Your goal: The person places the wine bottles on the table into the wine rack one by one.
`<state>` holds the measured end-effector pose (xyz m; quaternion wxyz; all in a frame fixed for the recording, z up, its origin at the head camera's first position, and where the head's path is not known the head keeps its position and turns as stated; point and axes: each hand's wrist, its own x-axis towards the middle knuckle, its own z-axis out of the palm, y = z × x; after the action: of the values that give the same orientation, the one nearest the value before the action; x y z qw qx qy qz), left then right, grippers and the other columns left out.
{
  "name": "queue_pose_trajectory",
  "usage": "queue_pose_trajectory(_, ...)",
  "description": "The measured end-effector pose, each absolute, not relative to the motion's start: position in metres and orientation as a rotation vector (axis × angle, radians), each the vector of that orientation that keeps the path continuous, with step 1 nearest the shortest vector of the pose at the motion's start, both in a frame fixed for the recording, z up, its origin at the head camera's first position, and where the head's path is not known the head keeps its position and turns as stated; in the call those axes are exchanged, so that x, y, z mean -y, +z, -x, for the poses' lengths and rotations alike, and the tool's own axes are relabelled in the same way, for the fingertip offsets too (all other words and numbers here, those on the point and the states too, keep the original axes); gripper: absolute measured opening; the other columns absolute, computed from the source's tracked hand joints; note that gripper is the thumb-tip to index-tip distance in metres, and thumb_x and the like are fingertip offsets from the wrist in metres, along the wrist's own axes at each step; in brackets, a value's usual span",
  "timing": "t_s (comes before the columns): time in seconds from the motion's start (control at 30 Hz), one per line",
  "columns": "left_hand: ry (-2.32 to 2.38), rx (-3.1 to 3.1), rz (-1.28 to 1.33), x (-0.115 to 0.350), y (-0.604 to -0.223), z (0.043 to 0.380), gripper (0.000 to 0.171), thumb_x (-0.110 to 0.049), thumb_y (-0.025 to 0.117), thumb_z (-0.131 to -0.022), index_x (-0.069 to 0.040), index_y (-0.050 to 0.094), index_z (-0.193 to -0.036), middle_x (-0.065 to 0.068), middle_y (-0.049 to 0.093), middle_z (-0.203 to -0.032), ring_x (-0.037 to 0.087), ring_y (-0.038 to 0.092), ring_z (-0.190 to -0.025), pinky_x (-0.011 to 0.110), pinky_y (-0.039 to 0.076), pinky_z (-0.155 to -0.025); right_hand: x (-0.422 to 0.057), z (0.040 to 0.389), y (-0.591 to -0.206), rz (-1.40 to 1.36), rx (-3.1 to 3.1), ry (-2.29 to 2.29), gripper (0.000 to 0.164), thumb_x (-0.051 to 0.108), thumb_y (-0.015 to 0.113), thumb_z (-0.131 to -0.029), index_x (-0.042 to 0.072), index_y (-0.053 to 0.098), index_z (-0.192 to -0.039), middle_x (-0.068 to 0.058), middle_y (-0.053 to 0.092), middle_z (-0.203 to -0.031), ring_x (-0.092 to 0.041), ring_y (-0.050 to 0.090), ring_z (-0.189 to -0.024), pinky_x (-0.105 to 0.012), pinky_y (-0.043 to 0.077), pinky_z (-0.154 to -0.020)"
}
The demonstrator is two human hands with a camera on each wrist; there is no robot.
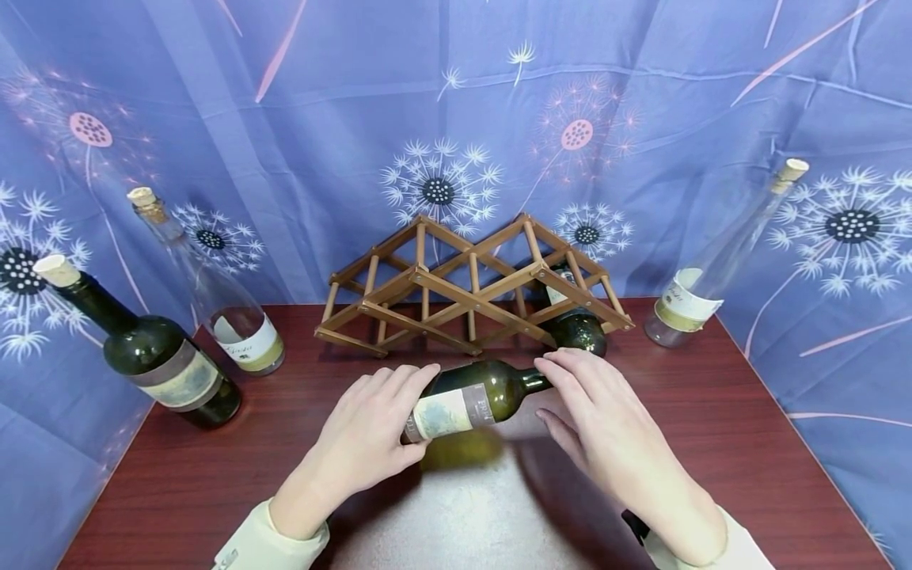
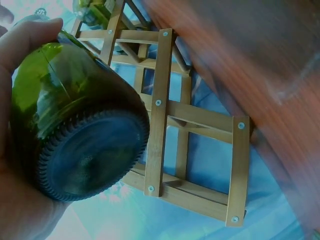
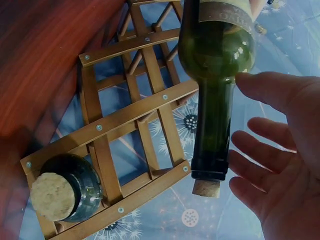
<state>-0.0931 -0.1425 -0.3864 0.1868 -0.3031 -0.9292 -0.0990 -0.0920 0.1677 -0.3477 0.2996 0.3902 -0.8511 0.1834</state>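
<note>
A dark green wine bottle (image 1: 456,404) with a cream and grey label lies nearly level above the table, its neck to the right. My left hand (image 1: 370,427) grips it round the body; its ridged base (image 2: 92,155) faces the left wrist camera. Beside the neck is my right hand (image 1: 606,419), fingers loosely bent and not wrapped round it. In the right wrist view the thumb and fingertips (image 3: 250,150) lie along one side of the neck (image 3: 212,125), which ends in a cork (image 3: 206,188). Whether they touch the glass is unclear.
Behind the hands stands a wooden lattice wine rack (image 1: 473,297), with another dark bottle (image 1: 580,328) in its right end. A corked green bottle (image 1: 171,364) and a clear bottle (image 1: 245,332) stand left; another clear bottle (image 1: 684,309) stands right. Patterned blue cloth (image 1: 321,158) hangs behind.
</note>
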Motion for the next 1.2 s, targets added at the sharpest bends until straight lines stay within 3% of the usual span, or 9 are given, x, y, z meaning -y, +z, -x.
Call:
queue_pose_trajectory(0.2,-0.246,2.643,0.881,0.142,-0.388,0.091,0.093,-0.040,0.081,-0.065,-0.015,0.044,-0.147,-0.003,0.057,-0.125,0.019,0.057,-0.102,0.037,0.048,-0.082,-0.167,0.094,-0.357,-1.082,2.321,0.360,0.063,0.014,0.077,-0.078,-0.004,0.055,-0.135,-0.018,0.056,-0.131,-0.037,0.048,-0.125,-0.048,0.031,-0.111)
queue_pose_trajectory(0.57,-0.238,2.678,0.926,0.140,-0.388,0.089,0.093,-0.043,0.081,-0.066,-0.015,0.045,-0.147,-0.004,0.058,-0.126,0.019,0.058,-0.099,0.036,0.049,-0.080,-0.166,0.093,-0.372,-1.083,2.469,0.192,0.053,0.014,0.068,-0.088,0.000,0.053,-0.137,-0.012,0.058,-0.124,-0.029,0.052,-0.119,-0.042,0.026,-0.115)
queue_pose_trajectory(0.87,-0.226,2.717,0.961,0.140,-0.388,0.086,0.094,-0.045,0.082,-0.066,-0.016,0.044,-0.147,-0.003,0.058,-0.127,0.019,0.057,-0.098,0.039,0.049,-0.083,-0.168,0.091,-0.381,-1.106,2.461,0.148,0.050,0.015,0.062,-0.090,0.000,0.053,-0.137,-0.011,0.059,-0.119,-0.031,0.052,-0.110,-0.048,0.041,-0.099)
queue_pose_trajectory(1.07,-0.238,2.733,0.971,0.139,-0.388,0.085,0.093,-0.047,0.082,-0.066,-0.018,0.045,-0.147,-0.004,0.058,-0.126,0.018,0.057,-0.098,0.038,0.049,-0.082,-0.169,0.090,-0.384,-1.121,2.425,0.175,0.042,0.022,0.042,-0.099,0.001,0.055,-0.133,-0.010,0.058,-0.115,-0.030,0.053,-0.106,-0.047,0.043,-0.091)
queue_pose_trajectory(1.2,-0.252,2.733,0.980,0.139,-0.388,0.086,0.092,-0.047,0.082,-0.067,-0.019,0.045,-0.146,-0.005,0.058,-0.125,0.018,0.056,-0.097,0.038,0.049,-0.080,-0.171,0.089,-0.384,-1.139,2.389,0.197,0.041,0.021,0.037,-0.100,0.001,0.057,-0.130,-0.008,0.057,-0.111,-0.030,0.052,-0.100,-0.046,0.043,-0.084)
